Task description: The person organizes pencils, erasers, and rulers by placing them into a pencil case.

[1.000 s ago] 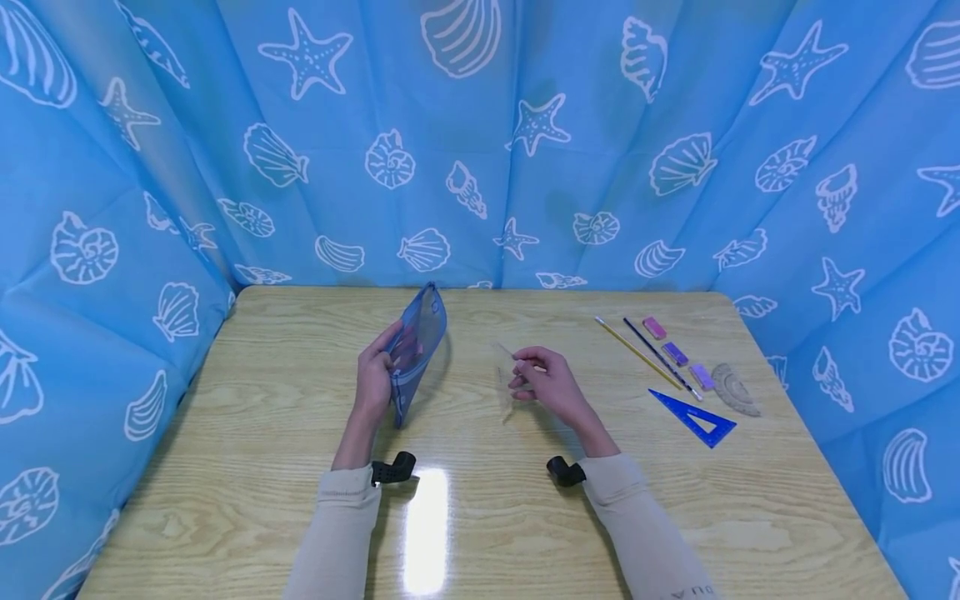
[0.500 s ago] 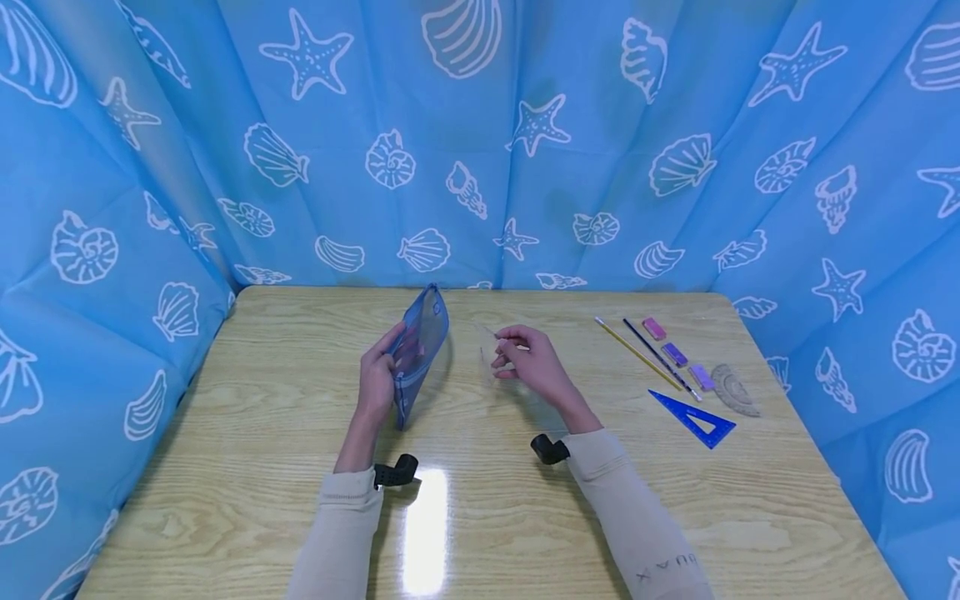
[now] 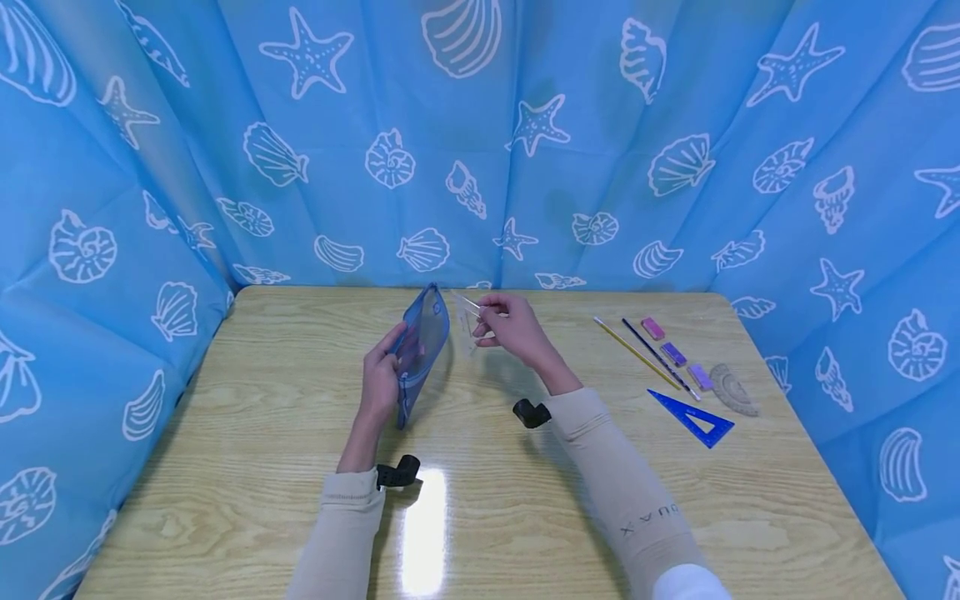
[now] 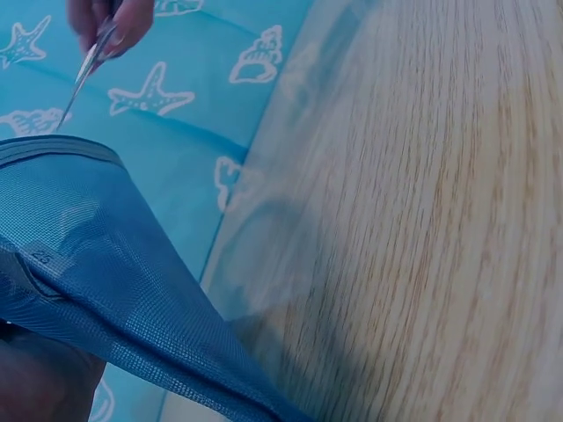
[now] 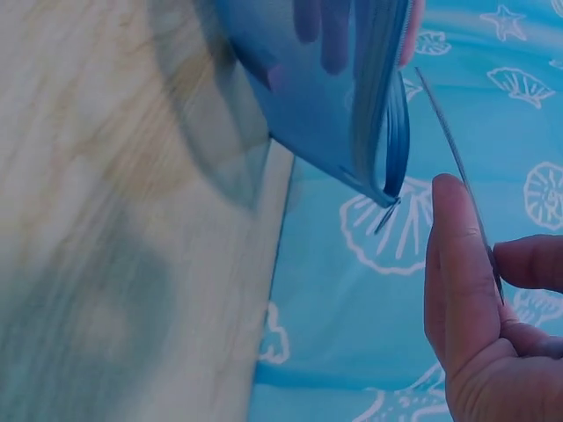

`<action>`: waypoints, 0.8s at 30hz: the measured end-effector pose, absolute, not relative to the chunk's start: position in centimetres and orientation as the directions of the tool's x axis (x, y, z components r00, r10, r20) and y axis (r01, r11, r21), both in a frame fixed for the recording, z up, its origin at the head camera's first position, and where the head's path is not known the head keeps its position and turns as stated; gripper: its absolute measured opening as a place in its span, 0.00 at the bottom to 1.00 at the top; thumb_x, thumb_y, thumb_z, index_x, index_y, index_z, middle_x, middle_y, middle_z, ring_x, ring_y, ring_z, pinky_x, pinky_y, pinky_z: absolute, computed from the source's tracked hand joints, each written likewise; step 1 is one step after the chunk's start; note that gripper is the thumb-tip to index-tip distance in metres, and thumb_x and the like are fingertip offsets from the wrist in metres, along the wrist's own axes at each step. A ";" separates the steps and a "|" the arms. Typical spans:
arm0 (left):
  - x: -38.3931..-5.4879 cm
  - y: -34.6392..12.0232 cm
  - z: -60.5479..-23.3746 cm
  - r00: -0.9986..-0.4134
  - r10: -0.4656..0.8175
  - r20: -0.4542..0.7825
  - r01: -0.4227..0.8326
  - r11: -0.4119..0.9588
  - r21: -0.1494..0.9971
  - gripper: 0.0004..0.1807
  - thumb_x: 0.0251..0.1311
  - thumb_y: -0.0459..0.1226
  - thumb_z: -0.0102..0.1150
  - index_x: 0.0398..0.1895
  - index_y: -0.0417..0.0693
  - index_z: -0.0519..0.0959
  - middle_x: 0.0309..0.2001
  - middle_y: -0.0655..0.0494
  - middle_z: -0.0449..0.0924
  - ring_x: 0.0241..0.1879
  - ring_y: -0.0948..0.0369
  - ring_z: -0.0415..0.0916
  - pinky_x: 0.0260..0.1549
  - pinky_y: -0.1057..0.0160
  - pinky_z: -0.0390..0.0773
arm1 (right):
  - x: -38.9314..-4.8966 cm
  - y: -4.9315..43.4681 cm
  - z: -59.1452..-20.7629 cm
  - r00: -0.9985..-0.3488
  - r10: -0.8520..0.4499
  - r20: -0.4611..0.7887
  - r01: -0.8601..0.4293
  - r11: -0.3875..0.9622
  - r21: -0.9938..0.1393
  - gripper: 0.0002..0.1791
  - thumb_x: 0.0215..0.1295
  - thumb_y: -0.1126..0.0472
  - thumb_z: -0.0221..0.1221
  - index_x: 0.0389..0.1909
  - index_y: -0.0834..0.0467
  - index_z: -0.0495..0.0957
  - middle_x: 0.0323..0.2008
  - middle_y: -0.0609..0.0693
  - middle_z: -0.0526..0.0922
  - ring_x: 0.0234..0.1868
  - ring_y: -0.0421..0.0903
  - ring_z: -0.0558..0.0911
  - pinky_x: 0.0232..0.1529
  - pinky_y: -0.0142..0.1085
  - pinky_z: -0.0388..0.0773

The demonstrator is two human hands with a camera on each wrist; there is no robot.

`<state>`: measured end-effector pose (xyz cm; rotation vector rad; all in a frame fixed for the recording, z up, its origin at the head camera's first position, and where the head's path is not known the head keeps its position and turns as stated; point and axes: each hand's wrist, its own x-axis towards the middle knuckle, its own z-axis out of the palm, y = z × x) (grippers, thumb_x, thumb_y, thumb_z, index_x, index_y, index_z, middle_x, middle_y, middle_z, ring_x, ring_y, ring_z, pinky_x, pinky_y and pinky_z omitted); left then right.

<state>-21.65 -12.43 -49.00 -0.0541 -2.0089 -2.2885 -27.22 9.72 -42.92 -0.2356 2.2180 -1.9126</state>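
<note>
My left hand [image 3: 380,382] grips a blue mesh zip pouch [image 3: 422,346] by its near side, holding it tilted over the table. The pouch's zip mouth [image 5: 398,132] gapes, as the right wrist view shows. Fingers of the left hand show through the mesh. My right hand [image 3: 513,329] pinches a thin, clear plastic set square [image 3: 467,315] between thumb and fingers, just right of the pouch's far end. Seen edge-on in the right wrist view, the set square [image 5: 457,158] stands apart from the pouch mouth. In the left wrist view its tip points down towards the zip edge.
To the right on the wooden table [image 3: 300,517] lie a yellow pencil [image 3: 637,353], a dark patterned pencil [image 3: 660,358], three erasers [image 3: 674,354], a clear protractor [image 3: 733,389] and a blue set square [image 3: 693,418]. A blue shell-print curtain [image 3: 480,150] surrounds the back and sides.
My right hand has moved left and away from me, bringing the clear set square from mid-table to beside the pouch's far end. The left hand and pouch have barely moved.
</note>
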 end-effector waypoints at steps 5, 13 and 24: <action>-21.6 -12.2 -49.0 -0.991 -0.060 0.117 0.123 -0.115 0.986 0.37 0.59 0.21 0.26 0.76 0.32 0.59 0.72 0.34 0.66 0.70 0.40 0.67 0.74 0.46 0.65 | -27.9 8.8 -41.9 -0.957 -0.278 -0.084 0.025 0.208 -0.978 0.19 0.79 0.65 0.46 0.62 0.70 0.73 0.46 0.67 0.77 0.32 0.42 0.83 0.37 0.38 0.90; -21.6 -11.7 -48.7 -0.985 -0.075 0.155 0.159 -0.054 0.986 0.34 0.65 0.23 0.28 0.77 0.34 0.58 0.73 0.35 0.64 0.72 0.40 0.64 0.75 0.45 0.63 | -28.6 7.3 -40.3 -0.950 -0.280 -0.136 0.055 0.279 -0.959 0.18 0.79 0.64 0.47 0.60 0.71 0.73 0.46 0.68 0.79 0.29 0.43 0.82 0.51 0.57 0.86; -21.5 -11.0 -48.4 -0.983 -0.093 0.155 0.157 -0.009 0.988 0.32 0.68 0.25 0.30 0.78 0.36 0.58 0.75 0.38 0.63 0.72 0.42 0.65 0.73 0.44 0.65 | -29.1 5.1 -39.7 -0.949 -0.285 -0.138 0.005 0.423 -0.906 0.19 0.79 0.63 0.45 0.61 0.70 0.73 0.41 0.65 0.79 0.31 0.51 0.83 0.43 0.48 0.90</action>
